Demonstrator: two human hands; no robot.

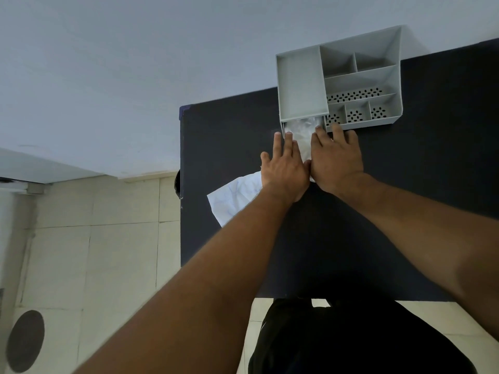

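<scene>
A grey plastic organizer [299,82] with several compartments stands at the far edge of a dark table [405,184]. Out of its lower left slot sticks a clear plastic bag [303,136]. My left hand [285,168] and my right hand [334,160] lie flat side by side on the bag with fingers straight, fingertips at the slot's mouth. Whether a drawer sits in the slot is hidden by the bag. A white sheet of paper [232,198] lies under my left wrist.
The organizer backs onto a pale wall [135,63]. The table's left edge [181,184] drops to a tiled floor [108,252]. A dark round patch [25,341] marks the floor at lower left.
</scene>
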